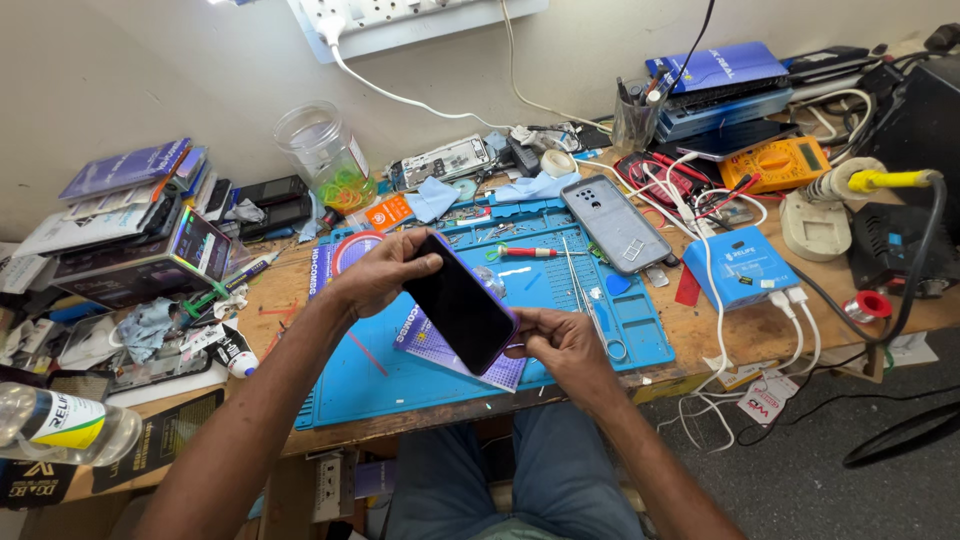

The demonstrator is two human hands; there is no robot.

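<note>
Purple smartphone (462,302) tilted above blue mat (560,300), left hand (378,274) gripping top, right hand (558,343) gripping bottom

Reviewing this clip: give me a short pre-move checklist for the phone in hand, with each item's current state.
1. Left hand grips the phone at its upper end: ok.
2. Right hand supports the lower end: ok.
3. Phone held above the blue mat, not over the floor: ok.
4. Screen free of cracks: cannot tell, it is dark.
5. Mat below free of loose tools: not ok, tweezers and a screwdriver lie there.
</note>
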